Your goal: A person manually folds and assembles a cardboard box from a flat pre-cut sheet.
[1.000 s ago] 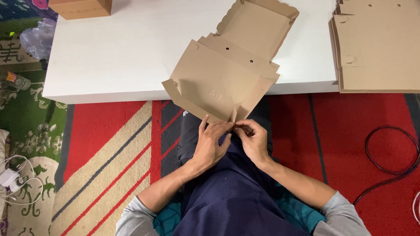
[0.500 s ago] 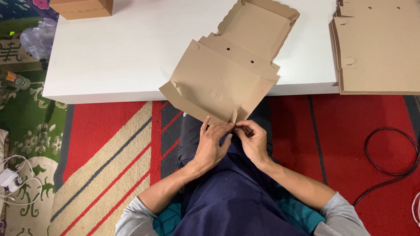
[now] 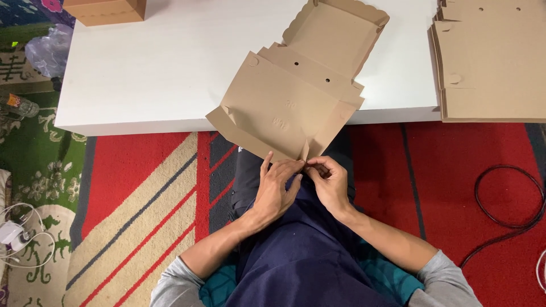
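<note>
A brown cardboard box blank point(image 3: 296, 96), partly folded, lies half on the white table point(image 3: 170, 68) and overhangs its near edge toward my lap. Its far part is a folded tray with a scalloped rim. My left hand point(image 3: 276, 187) and my right hand point(image 3: 329, 182) meet at the blank's near corner, fingertips pinching the flap and side tab there. The fingers hide the exact fold.
A stack of flat brown box blanks point(image 3: 492, 62) lies at the table's right end. A closed brown box point(image 3: 105, 10) sits at the far left. A black cable point(image 3: 506, 204) loops on the red carpet at right; a white charger and cord point(image 3: 14, 233) lie at left.
The near left corner of the blank has shifted slightly left and down; both hands stay at the near corner with small finger movements.
</note>
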